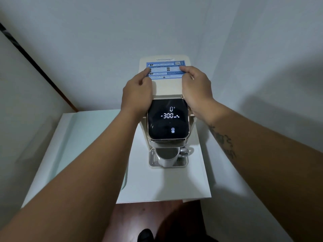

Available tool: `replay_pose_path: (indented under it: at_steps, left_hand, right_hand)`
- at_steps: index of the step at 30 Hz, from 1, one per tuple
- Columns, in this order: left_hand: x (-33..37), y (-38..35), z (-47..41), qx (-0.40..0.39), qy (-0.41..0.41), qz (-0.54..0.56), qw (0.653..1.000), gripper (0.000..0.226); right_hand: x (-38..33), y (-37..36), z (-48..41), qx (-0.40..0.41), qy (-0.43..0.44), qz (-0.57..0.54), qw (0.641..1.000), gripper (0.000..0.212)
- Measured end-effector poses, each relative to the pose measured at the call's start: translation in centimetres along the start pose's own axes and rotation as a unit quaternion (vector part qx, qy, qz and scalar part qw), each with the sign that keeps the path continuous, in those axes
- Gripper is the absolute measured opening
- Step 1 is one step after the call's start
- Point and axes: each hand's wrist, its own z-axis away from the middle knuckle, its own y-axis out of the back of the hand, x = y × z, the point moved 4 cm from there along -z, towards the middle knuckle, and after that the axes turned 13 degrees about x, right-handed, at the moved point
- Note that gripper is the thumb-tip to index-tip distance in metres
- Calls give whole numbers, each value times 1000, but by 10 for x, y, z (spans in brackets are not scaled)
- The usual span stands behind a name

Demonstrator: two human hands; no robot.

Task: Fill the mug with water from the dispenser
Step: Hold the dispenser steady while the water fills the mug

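A cream water dispenser (167,88) stands on a white table against the wall. Its black touch panel (168,119) is lit and reads 0 °C and 300 ml, with a start/stop icon below. A silver metal mug (168,157) stands upright on the drip tray (152,161) under the spout, handle to the right; the panel overhang hides its far rim. My left hand (138,91) grips the dispenser's left side and my right hand (195,88) its right side, fingertips on the blue instruction sticker (165,69) on top.
The white table (166,186) fills a corner between pale walls. A lighter white surface (78,145) adjoins it on the left. A dark wooden strip (43,67) runs down the left wall. Brown floor (148,217) shows below the table's front edge.
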Motion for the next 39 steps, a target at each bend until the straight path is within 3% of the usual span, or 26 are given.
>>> replay_pose_path:
  at_steps: [39]
  left_hand:
    - [4, 1, 3, -18, -2, -3, 1000, 48]
  right_hand:
    - [6, -1, -7, 20, 12, 5, 1000, 44]
